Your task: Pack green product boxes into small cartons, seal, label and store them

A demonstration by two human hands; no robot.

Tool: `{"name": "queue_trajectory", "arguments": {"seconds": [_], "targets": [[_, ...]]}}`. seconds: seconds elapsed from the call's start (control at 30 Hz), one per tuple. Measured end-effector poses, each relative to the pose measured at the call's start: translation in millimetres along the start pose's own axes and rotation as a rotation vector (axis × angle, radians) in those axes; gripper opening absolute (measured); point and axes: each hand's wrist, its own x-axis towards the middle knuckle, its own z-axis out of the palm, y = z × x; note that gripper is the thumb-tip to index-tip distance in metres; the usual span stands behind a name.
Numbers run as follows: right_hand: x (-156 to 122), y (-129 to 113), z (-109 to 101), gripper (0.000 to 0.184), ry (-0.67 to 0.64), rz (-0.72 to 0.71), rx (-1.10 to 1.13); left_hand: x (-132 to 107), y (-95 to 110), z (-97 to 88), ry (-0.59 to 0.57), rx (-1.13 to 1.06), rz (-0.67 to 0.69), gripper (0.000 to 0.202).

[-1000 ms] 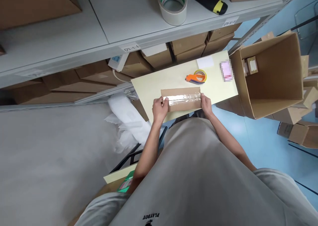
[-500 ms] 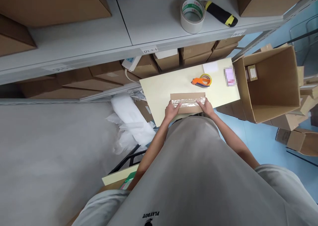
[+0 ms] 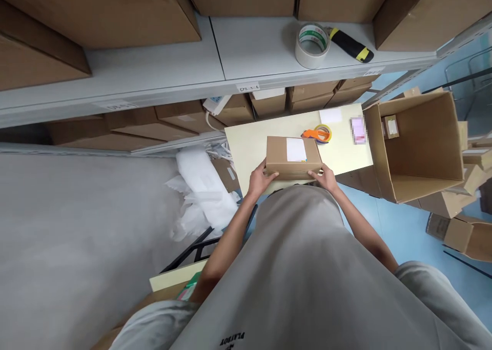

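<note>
As seen from the head, grips a brown carton (image 3: 275,152) by both ends between left hand (image 3: 259,180) and right hand (image 3: 326,179) — over a cream tabletop (image 3: 249,144), with orange tape dispenser (image 3: 314,134) beyond the right hand, open box (image 3: 423,135) farther right.

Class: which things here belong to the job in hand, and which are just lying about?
Job in hand:
cardboard box with white label, held by left hand and right hand
table
perhaps orange tape dispenser

Seemingly just lying about:
white tape roll, on shelf
black-and-yellow tool, likewise
white sheeting
</note>
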Motion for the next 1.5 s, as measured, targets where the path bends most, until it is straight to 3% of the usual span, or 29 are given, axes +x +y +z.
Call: {"name": "queue_trajectory", "arguments": {"seconds": [0.17,0.3,0.4,0.47,0.57,0.63,0.73,0.83,0.97,1.13,1.3,1.4,1.5], "targets": [[3,22,-1,0.071,-0.02,0.013,-0.11,-20,-9,30.6,-0.022,0.107,-0.134,0.066],[8,36,-7,0.08,-0.127,0.056,-0.327,-25,-18,46.8,-0.05,0.143,-0.224,0.069],[22,40,-24,0.077,-0.21,-0.033,-0.521,-24,-20,48.1,-0.069,0.13,-0.195,0.085],[42,38,-40,0.071,-0.172,-0.128,-0.628,-23,-15,47.3,-0.013,0.127,-0.144,0.106],[89,26,-61,0.061,-0.046,-0.257,-0.697,-16,5,51.1,0.208,0.17,-0.088,0.126],[124,15,-66,0.057,-0.046,-0.315,-0.739,-5,26,59.5,0.297,0.207,-0.043,0.114],[162,3,-59,0.054,-0.146,-0.318,-0.837,18,63,82.1,0.286,0.238,0.041,0.082],[178,1,-48,0.049,-0.198,-0.302,-0.854,40,99,112.2,0.229,0.227,0.113,0.061],[181,7,-49,0.047,-0.201,-0.336,-0.73,50,130,149.5,0.173,0.118,0.135,0.053],[172,-2,-80,0.051,-0.142,-0.306,-0.44,47,137,170.9,0.119,-0.068,0.019,0.044],[136,-40,-108,0.053,-0.068,-0.413,-0.298,54,148,167.6,0.176,-0.324,0.039,0.04],[112,-73,-107,0.054,-0.058,-0.541,-0.244,56,166,156.6,0.274,-0.427,0.122,0.044],[103,-115,-97,0.056,-0.066,-0.698,-0.214,51,184,133.9,0.374,-0.495,0.188,0.053]]}}
